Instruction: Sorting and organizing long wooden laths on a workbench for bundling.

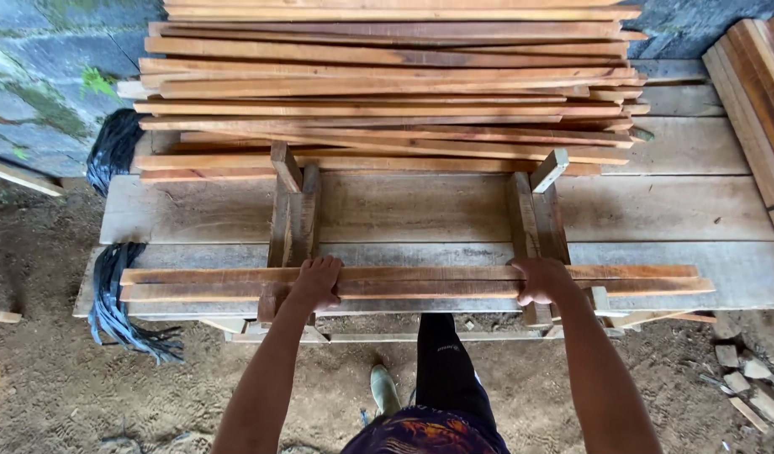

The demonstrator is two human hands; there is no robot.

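a wide bench (673, 210) of rough grey planks is set on the dirt floor (50, 387) against a mossy block wall (34, 76), so that long stock can be laid flat across it. at its far side a tall stack of slats (387, 84) is piled lengthwise, the ends roughly squared, which keeps the pile steady and out of the working strip nearer the person. a second stack of boards (752, 109) is leaned in at the right edge.

two short wooden cradles (293, 214) are stood crosswise on the bench, well apart, apparently as a jig on which slats can be bridged and kept parallel. across them, at the near edge, a small bundle of slats (420, 282) is laid lengthwise.

the bundle is gripped from above at two points, close to each cradle, so the load is balanced. the left hand (316, 282) is curled down over it with the fingers spread on top; the right hand (542, 280) is closed around it in a fist.

black strapping (118, 294) is hung off the left end of the bench, within reach. a green boot (385, 388) is planted below.
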